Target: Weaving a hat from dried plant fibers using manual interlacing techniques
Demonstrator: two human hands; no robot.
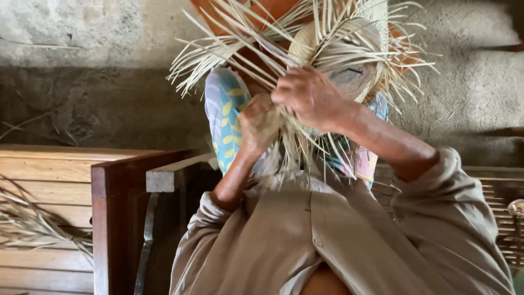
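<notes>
Right now a half-woven straw hat (pixel 349 65) is held up in front of the person, above the lap, in the upper middle of the view. Its woven crown is pale and rounded, and many loose flat strips (pixel 218 54) stick out from its edge in all directions, some long ones pointing to the upper left. The right hand (pixel 311 98) lies on the lower edge of the weave with its fingers curled and pressed together around a few strips; which strips exactly, I cannot tell. The left hand (pixel 259 123) is just beside it, lower and to the left, closed into a loose fist on a bundle of strips that hang down below the hat. The two hands are almost touching each other. Both forearms come up from wide beige sleeves (pixel 453 218) of a buttoned shirt. Behind the hands a cloth with blue, yellow and pink pattern (pixel 224 109) covers the knees. On the left stands a dark wooden frame (pixel 109 207), and beside it is a lighter wooden bench (pixel 49 175) with a bundle of dry straw (pixel 33 224) lying on it. At the right edge a woven cane surface (pixel 499 202) is partly visible. The rough grey concrete floor (pixel 82 71) fills the background.
</notes>
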